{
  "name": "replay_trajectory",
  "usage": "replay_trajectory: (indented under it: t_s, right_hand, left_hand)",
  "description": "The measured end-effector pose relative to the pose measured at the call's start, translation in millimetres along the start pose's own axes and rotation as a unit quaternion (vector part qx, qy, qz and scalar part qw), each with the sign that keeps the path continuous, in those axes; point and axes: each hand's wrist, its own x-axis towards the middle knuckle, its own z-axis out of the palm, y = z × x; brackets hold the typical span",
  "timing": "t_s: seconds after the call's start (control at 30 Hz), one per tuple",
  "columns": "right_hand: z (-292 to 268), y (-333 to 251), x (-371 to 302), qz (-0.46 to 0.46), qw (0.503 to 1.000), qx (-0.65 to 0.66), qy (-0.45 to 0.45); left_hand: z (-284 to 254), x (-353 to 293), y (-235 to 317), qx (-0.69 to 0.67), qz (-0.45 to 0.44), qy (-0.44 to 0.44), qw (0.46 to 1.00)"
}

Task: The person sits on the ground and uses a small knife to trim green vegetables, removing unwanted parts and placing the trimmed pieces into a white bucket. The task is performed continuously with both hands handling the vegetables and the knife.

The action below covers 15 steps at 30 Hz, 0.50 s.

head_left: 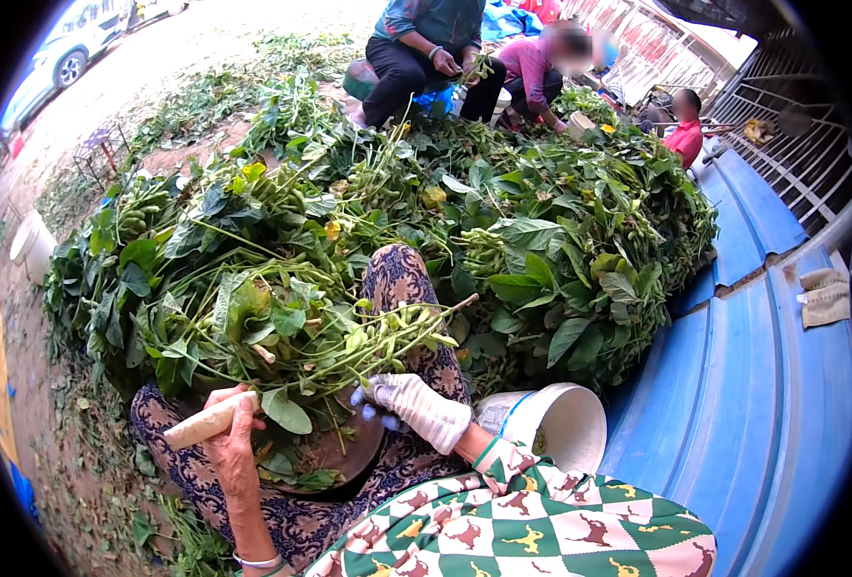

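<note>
My left hand (235, 444) is bare, its fingers wrapped round a thick, pale tan stick-like piece (200, 423) whose exact kind I cannot make out. Just beyond it, a leafy bunch of soybean plants (243, 332) lies across my lap. One soybean stalk (408, 335), carrying green pods, slants up to the right with its cut end free. My right hand (411, 404), in a white glove with blue-grey fingertips, closes on soybean pods at the lower side of that stalk. The fingers partly hide what they pinch. A brown round surface (339, 452) with loose leaves shows between my knees.
A large heap of soybean plants (560, 240) spreads ahead. To my right, a white bucket (570, 423) lies tipped beside blue corrugated sheets (724, 385), which carry a tan cloth (825, 296). Another white bucket (33, 245) stands left. Several people (435, 58) sit behind the heap.
</note>
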Motion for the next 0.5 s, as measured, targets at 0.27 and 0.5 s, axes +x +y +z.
replay_trajectory:
  t_s: [0.27, 0.5]
  right_hand:
    - [1.2, 7.6, 2.0, 0.034, 0.999, -0.007, 0.024]
    - [0.5, 8.4, -6.2, 0.007, 0.984, -0.097, -0.148]
  left_hand:
    - [18.6, -16.9, 13.9, 0.032, 0.047, -0.029, 0.998]
    - [27.9, -21.1, 11.4, 0.109, 0.127, -0.104, 0.98]
